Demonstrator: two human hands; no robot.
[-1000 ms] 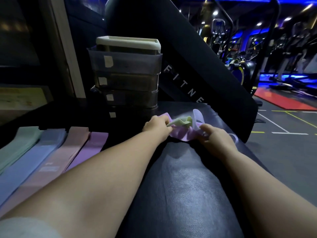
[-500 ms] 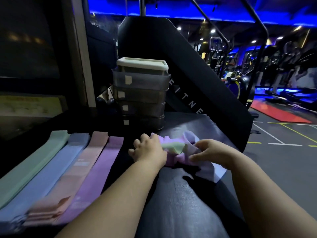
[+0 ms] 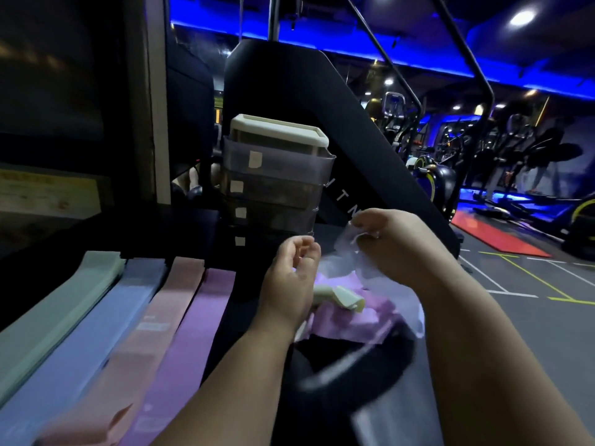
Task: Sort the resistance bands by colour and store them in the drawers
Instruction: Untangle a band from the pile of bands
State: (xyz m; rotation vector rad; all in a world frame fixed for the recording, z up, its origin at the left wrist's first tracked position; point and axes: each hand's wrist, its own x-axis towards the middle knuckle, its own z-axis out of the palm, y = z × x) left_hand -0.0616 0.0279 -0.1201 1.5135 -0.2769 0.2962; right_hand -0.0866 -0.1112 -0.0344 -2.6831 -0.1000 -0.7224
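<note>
A person's two hands work over a dark padded surface point(image 3: 240, 305) in a dim gym. The right hand point(image 3: 396, 246) is raised, pinching a pale lilac band point(image 3: 344, 253) that hangs from its fingers. The left hand point(image 3: 291, 284) hovers beside it with loosely curled fingers; whether it holds anything cannot be told. Below lies a folded green band point(image 3: 341, 297) on a crumpled pink-purple band point(image 3: 349, 320). To the left, four bands lie flat, side by side: green point(image 3: 64, 300), blue point(image 3: 96, 320), pink point(image 3: 157, 317), purple point(image 3: 201, 317). Behind stands a stack of closed drawers point(image 3: 277, 191)
</note>
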